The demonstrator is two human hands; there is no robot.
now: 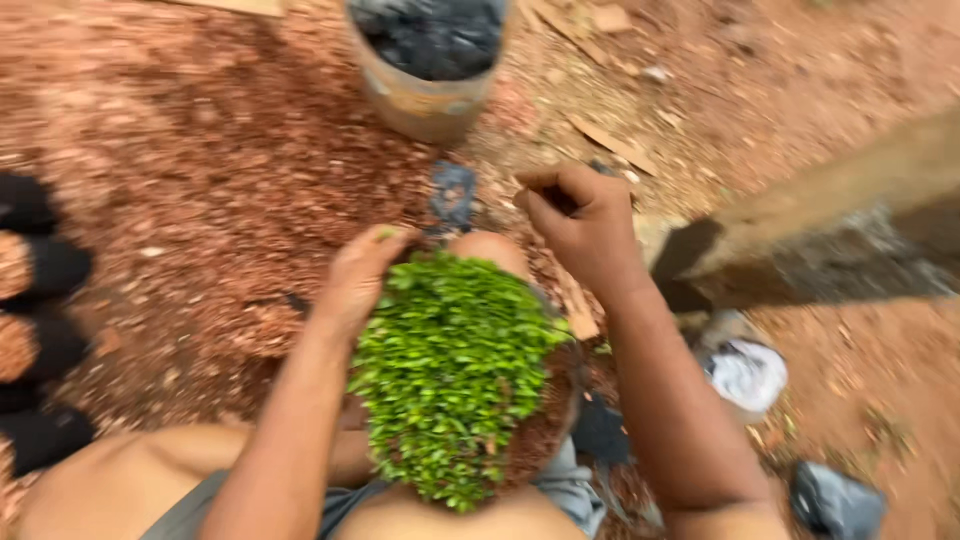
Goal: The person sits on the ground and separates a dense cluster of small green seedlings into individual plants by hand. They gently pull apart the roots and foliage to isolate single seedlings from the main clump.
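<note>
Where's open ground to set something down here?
Bare red soil between the bucket and the black bags at far left. Crowded: seedling tray under left hand and right hand; white bag beside the right forearm.

Soft, even daylight, no glare. Motion blur smears everything; the seedling clump (455, 375) is the sharpest thing. Faint shadow lies left of the bucket (425, 100); beyond the clump, the ground turns mushy toward the edges.

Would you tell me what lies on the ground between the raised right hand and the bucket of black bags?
In the head view, between the right hand and the bucket, only reddish soil with wood scraps shows.
</note>
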